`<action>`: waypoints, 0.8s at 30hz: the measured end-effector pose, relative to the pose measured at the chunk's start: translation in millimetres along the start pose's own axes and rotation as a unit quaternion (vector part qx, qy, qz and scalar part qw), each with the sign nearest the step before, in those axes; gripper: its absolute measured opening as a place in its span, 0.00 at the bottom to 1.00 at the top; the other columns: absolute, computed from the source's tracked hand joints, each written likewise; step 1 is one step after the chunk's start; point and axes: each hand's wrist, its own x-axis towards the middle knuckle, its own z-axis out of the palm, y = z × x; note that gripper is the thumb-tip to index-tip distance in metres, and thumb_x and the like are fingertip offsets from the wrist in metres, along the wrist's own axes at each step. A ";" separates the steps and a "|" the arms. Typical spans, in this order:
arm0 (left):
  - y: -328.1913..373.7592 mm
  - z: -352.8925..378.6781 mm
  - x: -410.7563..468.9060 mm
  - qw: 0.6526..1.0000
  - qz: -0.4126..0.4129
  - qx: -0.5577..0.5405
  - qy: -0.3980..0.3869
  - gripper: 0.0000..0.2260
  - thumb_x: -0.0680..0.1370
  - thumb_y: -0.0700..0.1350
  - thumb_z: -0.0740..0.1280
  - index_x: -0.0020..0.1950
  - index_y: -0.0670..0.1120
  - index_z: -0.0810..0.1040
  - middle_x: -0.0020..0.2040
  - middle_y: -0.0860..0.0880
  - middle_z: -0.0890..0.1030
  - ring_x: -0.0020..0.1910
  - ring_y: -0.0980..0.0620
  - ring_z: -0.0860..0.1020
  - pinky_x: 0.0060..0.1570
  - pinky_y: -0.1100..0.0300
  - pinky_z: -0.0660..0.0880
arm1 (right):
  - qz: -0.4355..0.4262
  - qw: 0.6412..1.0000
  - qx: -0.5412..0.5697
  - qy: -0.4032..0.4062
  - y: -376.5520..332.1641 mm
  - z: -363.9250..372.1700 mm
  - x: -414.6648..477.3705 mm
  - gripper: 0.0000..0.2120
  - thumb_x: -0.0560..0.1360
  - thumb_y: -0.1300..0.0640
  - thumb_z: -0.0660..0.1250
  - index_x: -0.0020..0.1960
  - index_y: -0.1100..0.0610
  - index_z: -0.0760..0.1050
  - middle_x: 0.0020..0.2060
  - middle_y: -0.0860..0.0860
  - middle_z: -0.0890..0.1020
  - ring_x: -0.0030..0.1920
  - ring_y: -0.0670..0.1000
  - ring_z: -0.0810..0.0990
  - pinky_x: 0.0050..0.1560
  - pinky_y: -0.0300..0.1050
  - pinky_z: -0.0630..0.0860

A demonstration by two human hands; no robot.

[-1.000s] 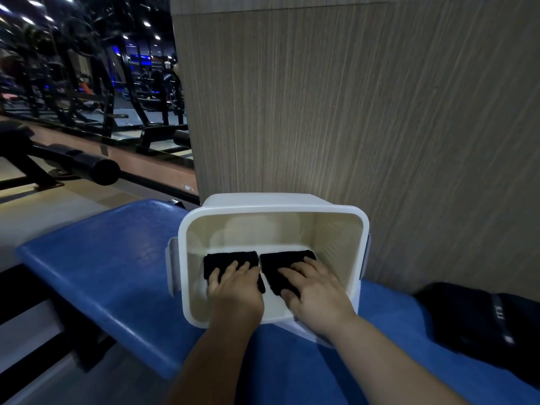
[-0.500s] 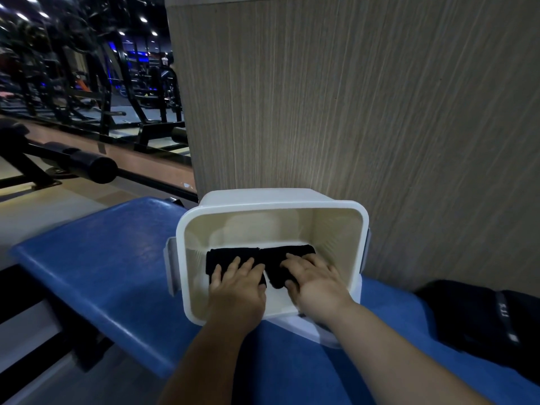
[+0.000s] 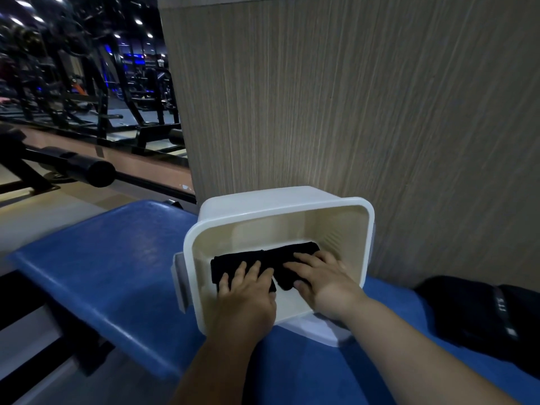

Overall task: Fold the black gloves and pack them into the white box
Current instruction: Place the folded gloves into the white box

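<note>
Pressing with straight fingers, the left hand [image 3: 248,290] covers one folded black glove [image 3: 230,263] and the right hand [image 3: 324,280] the other glove [image 3: 295,251] — the two touch side by side on the white box [image 3: 280,204] floor, atop a blue bench [image 3: 96,267].

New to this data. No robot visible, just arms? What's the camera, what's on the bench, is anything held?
There is no robot here: a person works with bare hands, and the single picture comes from a wide-angle camera worn on the head, looking forward and down. Hence the two forearms entering from below. A white box sits on a blue padded bench in front of a wood-grain wall panel. Inside lie two folded black gloves, side by side. The left hand rests flat on the left glove, the right hand on the right glove; fingers straight, pressing, not gripping. A black bag lies on the bench to the right.
</note>
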 end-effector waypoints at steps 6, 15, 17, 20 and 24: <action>9.5 1.6 1.7 0.999 -0.002 0.012 -0.034 0.22 0.82 0.52 0.50 0.77 0.58 0.52 0.79 0.56 0.47 0.78 0.52 0.43 0.74 0.47 0.40 | 0.009 1.000 -0.010 -0.009 4.3 -1.8 -9.4 0.22 0.82 0.45 0.50 0.75 0.38 0.53 0.76 0.41 0.54 0.74 0.52 0.52 0.71 0.49 0.53; 12.9 -0.4 -0.4 0.999 -0.017 0.013 -0.025 0.22 0.82 0.51 0.50 0.77 0.59 0.53 0.79 0.57 0.49 0.77 0.53 0.44 0.74 0.47 0.40 | -0.007 0.999 0.032 0.002 2.5 5.3 -12.5 0.23 0.82 0.48 0.51 0.77 0.44 0.53 0.77 0.46 0.55 0.77 0.50 0.48 0.76 0.43 0.46; 15.3 -2.3 -0.8 0.999 -0.025 0.010 -0.021 0.22 0.82 0.52 0.50 0.77 0.59 0.53 0.79 0.57 0.50 0.77 0.53 0.44 0.74 0.47 0.40 | -0.004 0.999 0.044 0.014 2.4 6.4 -13.7 0.24 0.82 0.48 0.52 0.77 0.45 0.53 0.77 0.46 0.55 0.77 0.50 0.49 0.75 0.43 0.46; 23.9 -7.8 -1.9 0.999 -0.030 0.010 0.002 0.22 0.82 0.54 0.52 0.76 0.58 0.55 0.78 0.56 0.54 0.77 0.53 0.46 0.73 0.46 0.36 | 0.002 0.996 0.057 0.062 0.6 3.6 -18.9 0.25 0.82 0.48 0.54 0.77 0.47 0.54 0.77 0.47 0.57 0.77 0.50 0.50 0.74 0.41 0.44; 39.0 -10.3 -5.1 0.999 -0.003 -0.016 0.039 0.21 0.81 0.54 0.55 0.75 0.56 0.61 0.76 0.56 0.62 0.77 0.54 0.51 0.73 0.49 0.35 | 0.006 0.986 0.087 0.141 3.1 -2.6 -35.0 0.23 0.80 0.53 0.57 0.74 0.52 0.63 0.73 0.49 0.65 0.75 0.50 0.58 0.74 0.43 0.53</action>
